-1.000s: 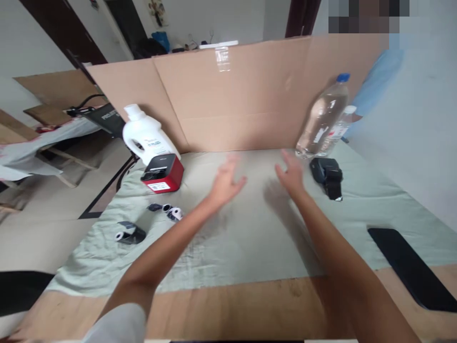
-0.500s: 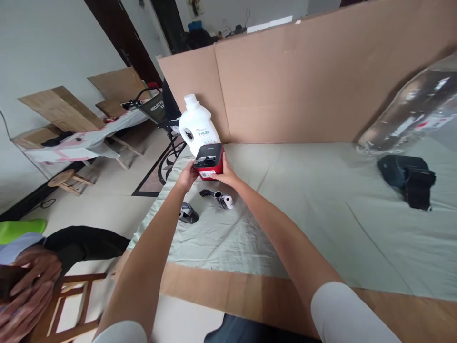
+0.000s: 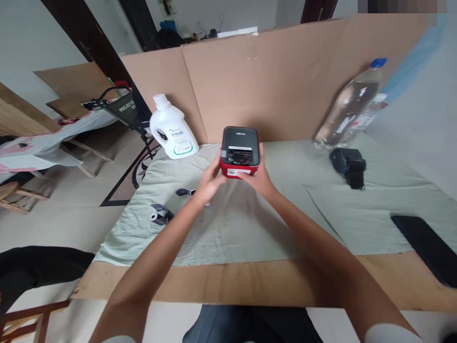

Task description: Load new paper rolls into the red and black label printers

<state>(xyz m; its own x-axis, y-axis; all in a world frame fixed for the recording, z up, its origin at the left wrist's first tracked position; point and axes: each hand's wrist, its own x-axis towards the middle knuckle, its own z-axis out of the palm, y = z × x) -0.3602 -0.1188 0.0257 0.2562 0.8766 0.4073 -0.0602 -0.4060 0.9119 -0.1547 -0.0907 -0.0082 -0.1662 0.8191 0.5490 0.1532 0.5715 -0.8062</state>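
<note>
Head view: both hands hold a small red and black label printer (image 3: 239,151) between them, over the middle of the pale green cloth (image 3: 342,209) that covers the table. The left hand (image 3: 210,181) grips the printer's left side with fingers curled against the red base, and the right hand (image 3: 260,177) clasps the right side, thumb up along the edge; whether the printer rests on the cloth or is lifted just off it cannot be told. A white jug (image 3: 173,128) stands left of the printer, near the cardboard screen (image 3: 285,81) at the back of the table. Two small paper rolls (image 3: 159,214) lie on the cloth near the left forearm. To the right stand a clear water bottle (image 3: 348,107) with a blue cap and, beside it, a black pouch (image 3: 349,166). A dark flat object (image 3: 426,247) lies at the cloth's right edge.
</note>
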